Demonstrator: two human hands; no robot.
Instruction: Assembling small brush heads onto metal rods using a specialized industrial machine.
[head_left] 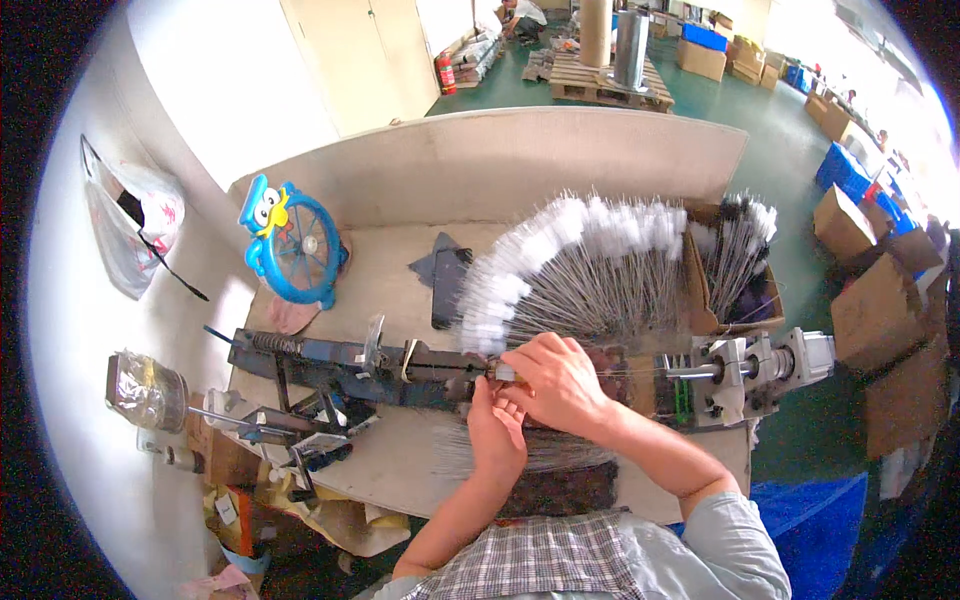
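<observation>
My right hand (560, 380) is closed around a small white tuft on a thin wire at the middle of a long dark metal machine (380, 362) that lies across the workbench. My left hand (495, 425) sits just below it, fingers pinching at the same spot near the machine's clamp. Behind both hands a fan of wire brushes with white fluffy tips (580, 260) spreads out. A bundle of bare wires (480, 450) lies on the bench under my left wrist.
A cardboard box of black-and-white tipped brushes (740, 260) stands at the right. A small blue fan (295, 245) stands at the left, near a dark phone (448, 285). A grey motor (770, 365) ends the machine at right. A beige partition (500, 150) backs the bench.
</observation>
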